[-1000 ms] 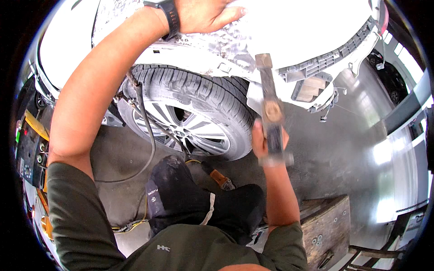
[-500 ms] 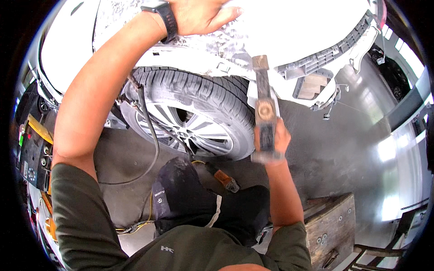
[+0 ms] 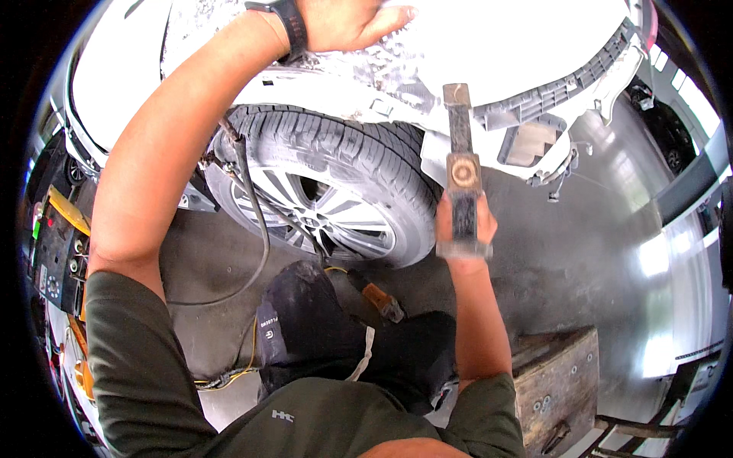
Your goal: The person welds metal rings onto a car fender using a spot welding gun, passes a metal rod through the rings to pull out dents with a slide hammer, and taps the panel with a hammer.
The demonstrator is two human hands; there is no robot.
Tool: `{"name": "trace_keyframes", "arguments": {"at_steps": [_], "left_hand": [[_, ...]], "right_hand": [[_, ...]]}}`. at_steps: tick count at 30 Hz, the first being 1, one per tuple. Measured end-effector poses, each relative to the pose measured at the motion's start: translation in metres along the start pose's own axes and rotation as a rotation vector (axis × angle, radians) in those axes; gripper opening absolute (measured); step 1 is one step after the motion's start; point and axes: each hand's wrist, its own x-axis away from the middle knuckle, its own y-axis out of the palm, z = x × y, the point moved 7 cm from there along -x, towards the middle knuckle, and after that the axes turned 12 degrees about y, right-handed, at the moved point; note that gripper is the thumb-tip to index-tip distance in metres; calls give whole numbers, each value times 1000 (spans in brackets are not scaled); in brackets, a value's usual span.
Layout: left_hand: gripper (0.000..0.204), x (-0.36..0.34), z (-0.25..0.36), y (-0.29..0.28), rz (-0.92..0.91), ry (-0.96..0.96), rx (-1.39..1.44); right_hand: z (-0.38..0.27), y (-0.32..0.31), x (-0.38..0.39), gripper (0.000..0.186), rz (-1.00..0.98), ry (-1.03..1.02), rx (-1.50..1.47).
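Note:
My left hand lies on the white car panel at the top of the view, thumb stretched out. Some fingers are cut off by the upper edge. Around it the panel is scuffed and sanded to grey patches. Below and to the right, my right hand is closed round a body hammer. The hammer's long worn head points up toward me and hides its handle and most of my fingers. Beneath the panel sits a wheel with a black tyre and silver rim.
A dark hose hangs by the wheel. An orange and black power tool with a yellow cord lies on the floor near my knees. At lower right stands a wooden box. Grey trim and exposed brackets line the panel's right end.
My right hand has moved the hammer slightly up and to the right. My left hand stays on the panel, shifted only a little in view.

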Motion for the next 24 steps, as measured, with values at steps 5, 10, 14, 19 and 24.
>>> {"name": "trace_keyframes", "arguments": {"at_steps": [5,10,14,19,24], "left_hand": [[71,-2,3,-3,1,5,4],[72,-5,4,-2,-25,-9,3],[72,-6,4,-8,-28,4,18],[73,-7,5,-10,-53,-11,29],[74,-5,5,-6,-50,-4,5]], "right_hand": [[-11,-2,-7,26,3,6,15],[-23,-10,-9,24,-5,-30,-36],[-24,-7,-18,25,-5,-14,60],[-14,-1,-20,26,-70,65,83],[-23,-20,-3,25,-9,13,26]]}}
